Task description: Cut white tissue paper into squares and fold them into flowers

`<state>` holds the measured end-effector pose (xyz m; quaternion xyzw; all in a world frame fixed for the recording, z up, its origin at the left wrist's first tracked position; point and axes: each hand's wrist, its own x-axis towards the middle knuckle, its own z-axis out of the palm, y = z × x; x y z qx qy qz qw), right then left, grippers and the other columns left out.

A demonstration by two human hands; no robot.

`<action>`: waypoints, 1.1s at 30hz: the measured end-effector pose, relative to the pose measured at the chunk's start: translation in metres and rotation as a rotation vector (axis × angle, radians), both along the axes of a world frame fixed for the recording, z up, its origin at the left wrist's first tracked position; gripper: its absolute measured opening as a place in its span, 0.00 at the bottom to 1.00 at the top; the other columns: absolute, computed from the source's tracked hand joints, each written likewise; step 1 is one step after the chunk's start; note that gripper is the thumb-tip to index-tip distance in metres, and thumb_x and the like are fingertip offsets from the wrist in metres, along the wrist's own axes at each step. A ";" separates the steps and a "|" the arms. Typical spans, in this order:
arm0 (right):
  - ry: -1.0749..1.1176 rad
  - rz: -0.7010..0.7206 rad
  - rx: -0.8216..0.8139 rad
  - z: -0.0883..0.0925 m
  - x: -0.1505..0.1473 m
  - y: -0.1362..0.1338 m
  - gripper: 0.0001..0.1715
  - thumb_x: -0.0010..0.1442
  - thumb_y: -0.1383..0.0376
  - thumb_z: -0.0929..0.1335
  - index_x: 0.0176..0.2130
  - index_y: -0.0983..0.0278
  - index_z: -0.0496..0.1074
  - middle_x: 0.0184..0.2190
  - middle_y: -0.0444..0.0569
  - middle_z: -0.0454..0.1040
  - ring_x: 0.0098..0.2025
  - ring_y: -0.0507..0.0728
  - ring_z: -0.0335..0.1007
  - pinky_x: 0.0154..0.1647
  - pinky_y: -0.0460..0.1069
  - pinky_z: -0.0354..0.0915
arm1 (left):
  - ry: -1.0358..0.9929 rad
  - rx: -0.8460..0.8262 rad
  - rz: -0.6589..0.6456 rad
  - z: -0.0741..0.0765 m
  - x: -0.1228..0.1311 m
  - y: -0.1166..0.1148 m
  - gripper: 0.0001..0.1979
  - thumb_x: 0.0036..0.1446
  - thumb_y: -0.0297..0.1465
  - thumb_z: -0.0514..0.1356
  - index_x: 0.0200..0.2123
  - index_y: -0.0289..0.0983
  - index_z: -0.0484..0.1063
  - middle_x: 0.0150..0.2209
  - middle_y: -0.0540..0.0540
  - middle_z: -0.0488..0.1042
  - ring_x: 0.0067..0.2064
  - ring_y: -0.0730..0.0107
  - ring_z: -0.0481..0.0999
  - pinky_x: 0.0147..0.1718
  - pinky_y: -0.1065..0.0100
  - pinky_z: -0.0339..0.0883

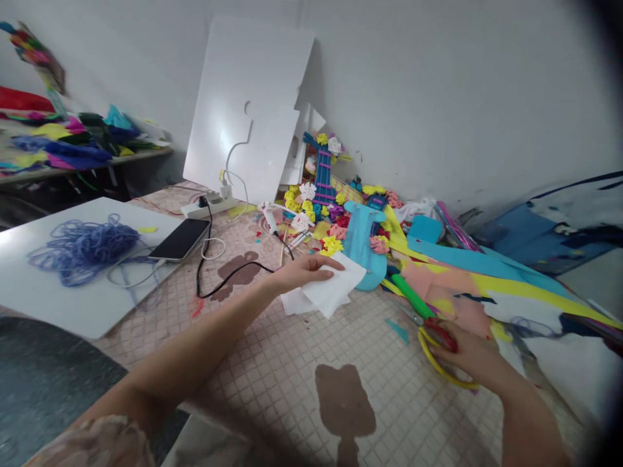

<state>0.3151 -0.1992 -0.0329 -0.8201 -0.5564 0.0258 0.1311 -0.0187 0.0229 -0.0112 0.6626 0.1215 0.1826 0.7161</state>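
Note:
My left hand (pixel 311 269) pinches a white sheet (pixel 326 292), paper or thin cloth, between thumb and fingers. Another white piece lies partly under it on the patterned table. On the right, my right hand (pixel 470 357) is closed round the handles of scissors (pixel 440 363) with red and yellow grips. Their blades point away to the left and look blurred. Beyond the left hand lies a light blue cut-out shape (pixel 366 250), close to the white sheet. A green marker-like stick (pixel 413 295) rests just past the scissors.
A glue gun (pixel 268 217) and its black cord (pixel 233 275) lie behind my left arm. Left are a phone (pixel 180 239), blue yarn (pixel 90 250) and a white board (pixel 97 311). Crumpled paper flowers (pixel 306 191) crowd the back; coloured strips (pixel 487 272) cover the right.

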 end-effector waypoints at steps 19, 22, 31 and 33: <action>1.157 0.176 0.330 0.022 -0.119 0.058 0.25 0.53 0.47 0.67 0.42 0.62 0.70 0.34 0.50 0.73 0.28 0.54 0.69 0.22 0.47 0.61 | -0.039 0.018 -0.237 0.011 -0.003 -0.012 0.29 0.52 0.29 0.61 0.58 0.41 0.59 0.47 0.41 0.70 0.36 0.74 0.74 0.29 0.75 0.66; 1.226 0.194 0.274 0.026 -0.143 0.081 0.20 0.49 0.52 0.71 0.35 0.64 0.70 0.24 0.45 0.70 0.23 0.51 0.65 0.18 0.44 0.57 | -0.061 0.052 -0.193 0.010 0.000 -0.009 0.35 0.51 0.29 0.62 0.61 0.41 0.53 0.49 0.39 0.69 0.37 0.72 0.73 0.30 0.75 0.66; 1.092 0.104 0.445 0.011 -0.140 0.105 0.17 0.50 0.54 0.70 0.32 0.62 0.65 0.17 0.38 0.66 0.18 0.49 0.58 0.17 0.44 0.53 | 0.298 0.436 0.106 0.010 -0.013 0.012 0.13 0.50 0.33 0.60 0.37 0.29 0.72 0.22 0.49 0.69 0.22 0.78 0.67 0.21 0.76 0.60; 1.047 0.121 0.392 0.002 -0.143 0.101 0.16 0.51 0.54 0.70 0.31 0.62 0.65 0.16 0.39 0.66 0.17 0.49 0.58 0.16 0.44 0.52 | 0.465 0.579 0.117 0.013 -0.017 0.012 0.09 0.50 0.32 0.59 0.31 0.31 0.72 0.21 0.50 0.69 0.22 0.78 0.68 0.21 0.76 0.59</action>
